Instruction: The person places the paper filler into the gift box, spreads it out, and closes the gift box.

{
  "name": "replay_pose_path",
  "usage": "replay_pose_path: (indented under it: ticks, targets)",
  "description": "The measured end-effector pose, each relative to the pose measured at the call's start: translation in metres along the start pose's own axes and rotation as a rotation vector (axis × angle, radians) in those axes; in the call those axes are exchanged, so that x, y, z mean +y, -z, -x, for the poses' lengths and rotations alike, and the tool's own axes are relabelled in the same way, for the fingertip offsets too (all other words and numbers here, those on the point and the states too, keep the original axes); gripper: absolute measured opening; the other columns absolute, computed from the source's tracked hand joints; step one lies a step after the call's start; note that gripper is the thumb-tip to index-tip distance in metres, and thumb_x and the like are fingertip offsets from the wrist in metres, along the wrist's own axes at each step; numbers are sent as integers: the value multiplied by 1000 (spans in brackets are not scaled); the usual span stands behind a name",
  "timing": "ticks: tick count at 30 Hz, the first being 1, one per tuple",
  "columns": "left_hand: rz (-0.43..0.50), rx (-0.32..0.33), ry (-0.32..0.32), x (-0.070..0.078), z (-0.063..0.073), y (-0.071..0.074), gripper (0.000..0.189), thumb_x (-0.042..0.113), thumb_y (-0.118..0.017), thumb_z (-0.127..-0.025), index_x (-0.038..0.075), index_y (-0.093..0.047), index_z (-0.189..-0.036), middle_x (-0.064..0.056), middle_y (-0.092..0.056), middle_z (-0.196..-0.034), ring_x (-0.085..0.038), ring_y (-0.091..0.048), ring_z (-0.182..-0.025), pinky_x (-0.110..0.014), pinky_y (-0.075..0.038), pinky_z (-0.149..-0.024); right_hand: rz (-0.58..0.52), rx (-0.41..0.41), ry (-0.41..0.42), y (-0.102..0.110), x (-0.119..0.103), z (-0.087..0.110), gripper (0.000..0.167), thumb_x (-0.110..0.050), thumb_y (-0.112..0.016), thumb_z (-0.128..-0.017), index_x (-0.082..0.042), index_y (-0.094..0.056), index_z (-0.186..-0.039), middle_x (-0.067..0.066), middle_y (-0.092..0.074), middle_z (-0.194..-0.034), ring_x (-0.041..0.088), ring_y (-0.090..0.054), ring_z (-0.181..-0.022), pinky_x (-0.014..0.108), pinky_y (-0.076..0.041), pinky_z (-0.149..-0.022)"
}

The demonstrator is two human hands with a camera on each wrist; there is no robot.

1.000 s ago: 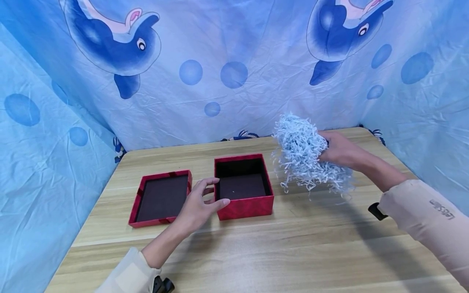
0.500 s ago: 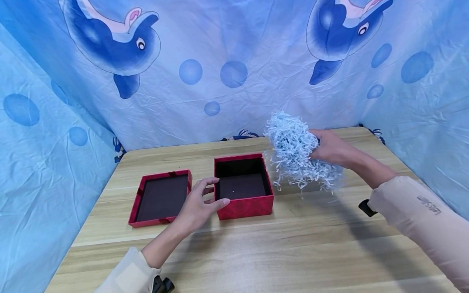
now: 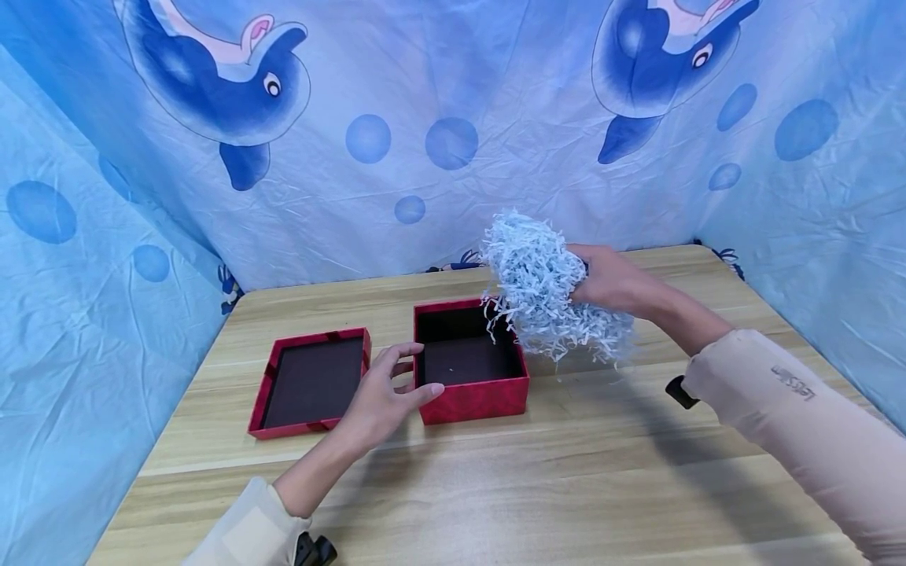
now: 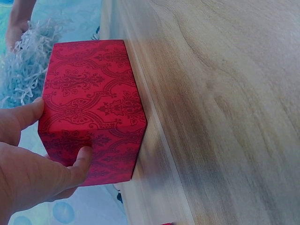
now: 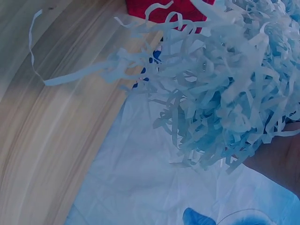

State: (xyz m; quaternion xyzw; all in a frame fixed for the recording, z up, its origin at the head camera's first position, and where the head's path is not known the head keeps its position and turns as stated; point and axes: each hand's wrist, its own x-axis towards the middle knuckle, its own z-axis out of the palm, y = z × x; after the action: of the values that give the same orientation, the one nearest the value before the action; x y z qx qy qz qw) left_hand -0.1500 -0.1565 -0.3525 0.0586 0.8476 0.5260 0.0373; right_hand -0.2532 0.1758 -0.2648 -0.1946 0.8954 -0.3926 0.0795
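A red patterned box [image 3: 477, 402] with a dark interior stands uncovered near the middle of the table. My left hand [image 3: 378, 401] holds its near left corner, thumb at the front rim and fingers along the left wall; the left wrist view shows the fingertips [image 4: 83, 157] against that wall. A big tangle of pale blue shredded paper [image 3: 534, 275] hangs from my right hand [image 3: 607, 277], whose fingers are mostly buried in it. This paper overlaps the box's far right corner in the head view, with loose strands dangling over the opening.
The red lid [image 3: 314, 385] lies inside-up to the left of the box, close by my left hand. A blue curtain [image 3: 453, 204] printed with dolphins surrounds the wooden table [image 3: 495, 495] at the back and sides.
My right hand has carried the shredded paper leftward, from beside the box to over its right edge. The left hand, box and lid have stayed put.
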Motion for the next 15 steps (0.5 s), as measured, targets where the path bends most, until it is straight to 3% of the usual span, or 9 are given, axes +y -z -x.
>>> replay_pose_path:
  ticks: [4, 6, 9, 15]
  targets:
    - [1, 2, -1, 0, 0, 0, 66, 21, -79, -81, 19, -45, -138, -4, -39, -145, -29, -45, -129, -44, -47, -98, -7, -1, 12, -5, -6, -5, 80, 14, -60, -68, -13, -47, -142, 10, -47, -143, 24, -54, -81, 32, -49, -62]
    - [2, 3, -6, 0, 0, 0, 66, 20, -79, -81, 18, -45, -138, -5, -39, -145, -29, -45, -129, -44, -47, -98, -25, -15, 6, -8, -10, -8, 82, 14, -60, -68, -13, -45, -144, 11, -46, -145, 18, -50, -64, 30, -49, -57]
    - [5, 6, -10, 0, -1, -1, 65, 20, -79, -81, 17, -46, -137, -5, -39, -145, -30, -46, -128, -44, -47, -98, -51, -42, 9, -12, -15, -11, 85, 15, -60, -69, -13, -40, -147, 12, -42, -147, 11, -40, -50, 28, -47, -51]
    - [21, 4, -18, -1, -1, -1, 65, 19, -78, -82, 16, -45, -138, -7, -39, -145, -32, -45, -129, -45, -47, -98, -82, -70, 31, -22, -25, -19, 88, 16, -61, -69, -14, -38, -148, 12, -41, -148, 10, -42, -49, 26, -47, -51]
